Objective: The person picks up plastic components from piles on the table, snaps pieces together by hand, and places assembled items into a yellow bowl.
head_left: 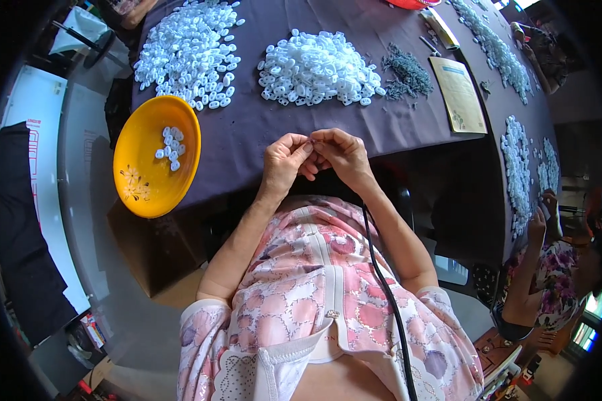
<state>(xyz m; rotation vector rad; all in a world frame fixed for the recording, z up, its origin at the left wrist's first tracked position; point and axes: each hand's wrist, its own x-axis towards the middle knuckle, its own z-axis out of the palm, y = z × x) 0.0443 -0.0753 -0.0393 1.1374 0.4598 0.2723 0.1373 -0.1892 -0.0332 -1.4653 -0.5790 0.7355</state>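
Note:
My left hand (285, 164) and my right hand (342, 156) meet at the near edge of the dark tablecloth (247, 134). Thumbs and forefingers of both are pinched together, fingertips touching. Whatever they hold is too small and too covered to name. Just beyond them lies a heap of small white oval plastic pieces (318, 69). To its right is a smaller pile of dark grey-green bits (407, 72). A yellow bowl (128, 150) with a flower print sits at the table's left edge, a few white oval pieces (172, 146) inside it.
Another white heap (187, 50) spreads at the far left. A tan envelope (458, 93) lies right of the grey bits, near a red basket (413, 3). More white pieces (517, 174) line the right side, where a co-worker's hand (536, 224) is. A black cable (386, 284) hangs down my front.

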